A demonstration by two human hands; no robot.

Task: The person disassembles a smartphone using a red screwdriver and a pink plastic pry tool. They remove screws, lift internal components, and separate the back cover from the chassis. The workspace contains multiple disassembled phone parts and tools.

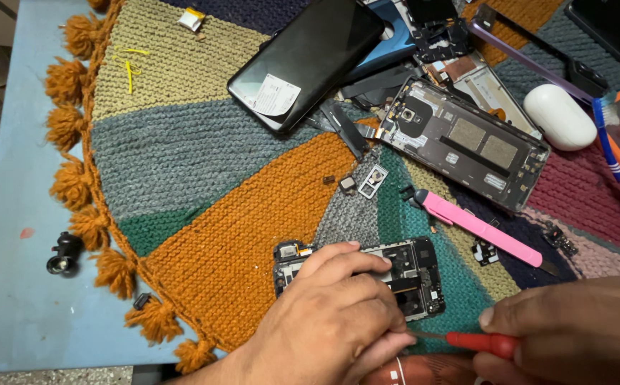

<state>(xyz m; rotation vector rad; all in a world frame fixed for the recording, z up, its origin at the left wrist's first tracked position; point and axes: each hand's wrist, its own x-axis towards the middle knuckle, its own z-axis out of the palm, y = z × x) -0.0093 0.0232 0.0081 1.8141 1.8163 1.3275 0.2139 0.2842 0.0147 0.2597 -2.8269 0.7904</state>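
1. My left hand [324,314] lies flat over the dark phone circuit frame [410,274], fingers [356,264] curled down onto its near-left part and pinning it to the knitted mat [203,214]. The fingers are closed down on the frame's top and edge, not wrapped around it.

2. My right hand [574,328] comes in from the lower right, fingers pinched shut on the red handle of a small screwdriver [481,344].

3. The relation that matters: the screwdriver lies nearly level, its thin metal shaft pointing left toward the frame's near edge. The tip sits just beside my left fingertips; the exact contact point is hidden behind them, so I cannot tell whether it is seated in a screw.

4. The frame's long axis runs left to right, roughly parallel with the driver. It lies up and to the left of the right hand, and the left hand is the nearer, already on it.

5. Around it on the mat: a pink utility knife [478,228] just beyond the frame to the right, an opened grey phone chassis [467,142] farther back, a black phone panel [303,60] lying at an angle, and a white earbud case [560,117].

6. The mat rests on a pale blue desk [17,285].
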